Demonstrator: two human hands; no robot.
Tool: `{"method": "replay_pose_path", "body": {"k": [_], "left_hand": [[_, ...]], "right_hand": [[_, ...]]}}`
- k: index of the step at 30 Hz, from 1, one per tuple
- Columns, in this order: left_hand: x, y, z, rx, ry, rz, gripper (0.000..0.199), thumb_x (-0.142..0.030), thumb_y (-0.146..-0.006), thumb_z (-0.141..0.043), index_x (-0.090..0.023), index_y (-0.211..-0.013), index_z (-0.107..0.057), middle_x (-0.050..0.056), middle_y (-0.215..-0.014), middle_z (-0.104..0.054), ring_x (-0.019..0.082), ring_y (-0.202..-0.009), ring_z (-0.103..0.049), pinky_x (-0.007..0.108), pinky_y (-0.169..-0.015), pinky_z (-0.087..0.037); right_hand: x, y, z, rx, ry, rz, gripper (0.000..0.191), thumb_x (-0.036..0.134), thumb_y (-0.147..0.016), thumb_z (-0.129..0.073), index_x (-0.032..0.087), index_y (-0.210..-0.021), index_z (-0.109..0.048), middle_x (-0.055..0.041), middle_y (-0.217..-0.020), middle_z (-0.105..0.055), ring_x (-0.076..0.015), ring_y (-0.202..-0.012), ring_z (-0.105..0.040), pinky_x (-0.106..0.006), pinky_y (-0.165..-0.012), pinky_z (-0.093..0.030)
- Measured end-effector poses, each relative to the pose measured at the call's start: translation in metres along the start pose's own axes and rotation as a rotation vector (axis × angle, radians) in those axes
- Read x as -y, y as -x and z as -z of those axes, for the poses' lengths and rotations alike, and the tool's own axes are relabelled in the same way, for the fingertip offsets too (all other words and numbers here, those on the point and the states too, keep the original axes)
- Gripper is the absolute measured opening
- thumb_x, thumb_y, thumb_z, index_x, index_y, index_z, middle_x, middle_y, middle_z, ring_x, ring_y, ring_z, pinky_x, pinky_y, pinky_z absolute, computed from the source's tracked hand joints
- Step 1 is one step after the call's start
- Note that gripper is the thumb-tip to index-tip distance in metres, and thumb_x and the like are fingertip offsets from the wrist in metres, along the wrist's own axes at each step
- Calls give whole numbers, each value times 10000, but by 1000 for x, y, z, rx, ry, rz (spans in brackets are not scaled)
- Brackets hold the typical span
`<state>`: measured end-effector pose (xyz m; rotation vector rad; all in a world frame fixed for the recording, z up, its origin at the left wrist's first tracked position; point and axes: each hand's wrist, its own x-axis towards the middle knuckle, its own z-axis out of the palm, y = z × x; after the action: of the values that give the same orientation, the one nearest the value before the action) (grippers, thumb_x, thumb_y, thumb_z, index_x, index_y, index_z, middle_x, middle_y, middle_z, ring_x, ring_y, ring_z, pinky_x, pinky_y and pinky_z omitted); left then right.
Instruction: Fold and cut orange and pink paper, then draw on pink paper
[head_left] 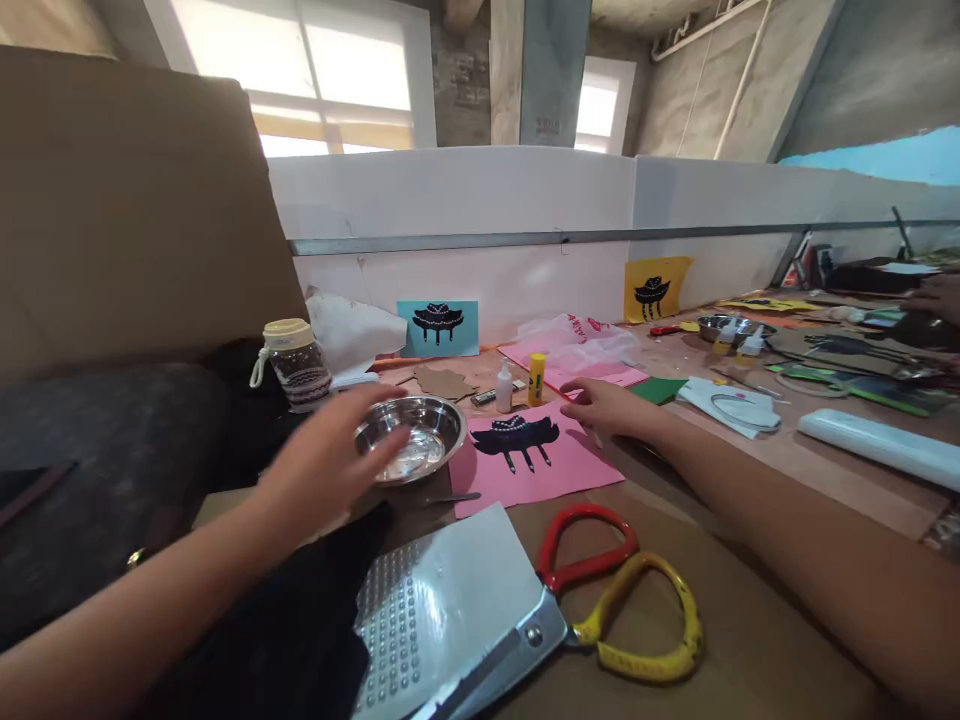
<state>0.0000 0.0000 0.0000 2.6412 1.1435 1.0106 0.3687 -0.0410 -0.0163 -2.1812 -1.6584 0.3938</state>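
Head view, clock centred on the pink card, 12 away from the wearer. Card is laid flat on the work surface, with a black cut-out and three dangling strips on it. Steel bowl is parked at 9, beside the card's edge; dark tweezer-like tool at 8; bead sheet at 7; scissors at 6, blades aimed at 7. Glue bottle and glue stick are stood upright near 12.

Step in hand, as judged: card to be steadied from 2, bowl side worked from 9. Best done with the card pinned lightly at its corner and fingertips kept off the black cut-out. Bowl rim should be cleared from above, not nudged; a light bowl could be tipped. Wrists should be kept high over the scissors.

Pose: left hand is blurred, brought in from 8, fingers and thumb splayed across the bowl's near-left side, thumb over its opening. Left grip wide, nothing seen in it; rim contact can't be told. Right hand is set at 2, forearm from 4, fingers half curled by the card's far corner. Right grip on the edge can't be confirmed.
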Motion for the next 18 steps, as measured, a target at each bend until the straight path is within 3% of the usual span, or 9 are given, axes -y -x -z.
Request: {"method": "replay_pose_path", "body": {"k": [2,4,6,8,11,15,18], "left_hand": [[-13,6,-17,134,-135,-124,615,-500,-843,-656,-180,-1357,-545,136,-1360,-625,354,-1251,-562,515,-1071,-420],[-15,8,-28,217,-244,-158,688,-477,-817,-707,-141,-1389,-524,166,-1359,-625,364,-1263,-551,513,-1089,-392],[-9,8,-33,283,-291,-156,532,-412,-856,-681,-174,-1324,-597,137,-1268,-689,339,-1175,-616,479,-1038,-436],[2,10,-32,325,-301,-143,270,-324,-905,-607,-215,-1127,-714,103,-1093,-758,315,-1029,-680,443,-942,-489],[20,12,-27,320,-327,-92,222,-243,-912,-531,-204,-870,-746,124,-915,-774,336,-897,-703,438,-822,-508],[38,12,-21,253,-335,-24,257,-249,-908,-490,-207,-819,-728,158,-891,-767,358,-842,-698,433,-741,-487],[45,11,-22,227,-298,-9,280,-262,-905,-476,-222,-780,-723,142,-855,-769,335,-792,-697,409,-720,-474]], "right_hand": [[5,3,-2,3,-96,-2,576,412,-911,-568,135,-1413,-510,-141,-1280,-672,-247,-1035,-676,-288,-804,-506],[8,7,-6,27,-178,-5,505,436,-905,-574,139,-1312,-612,-132,-1225,-703,-247,-1013,-687,-275,-761,-519],[10,10,-11,66,-244,-18,387,411,-857,-636,138,-1117,-722,-124,-1061,-760,-258,-907,-711,-284,-696,-527],[10,12,-14,77,-298,-31,289,361,-788,-708,132,-958,-758,-107,-869,-778,-261,-782,-715,-295,-636,-524],[14,16,-13,28,-392,-7,264,326,-718,-765,136,-901,-760,-79,-804,-774,-261,-770,-711,-301,-638,-532],[23,23,-7,-47,-578,87,354,417,-745,-731,172,-1000,-753,-66,-978,-782,-274,-907,-721,-349,-749,-576],[26,25,-8,-133,-698,153,435,498,-730,-727,183,-1029,-748,-66,-989,-782,-294,-957,-717,-390,-801,-583]]}}
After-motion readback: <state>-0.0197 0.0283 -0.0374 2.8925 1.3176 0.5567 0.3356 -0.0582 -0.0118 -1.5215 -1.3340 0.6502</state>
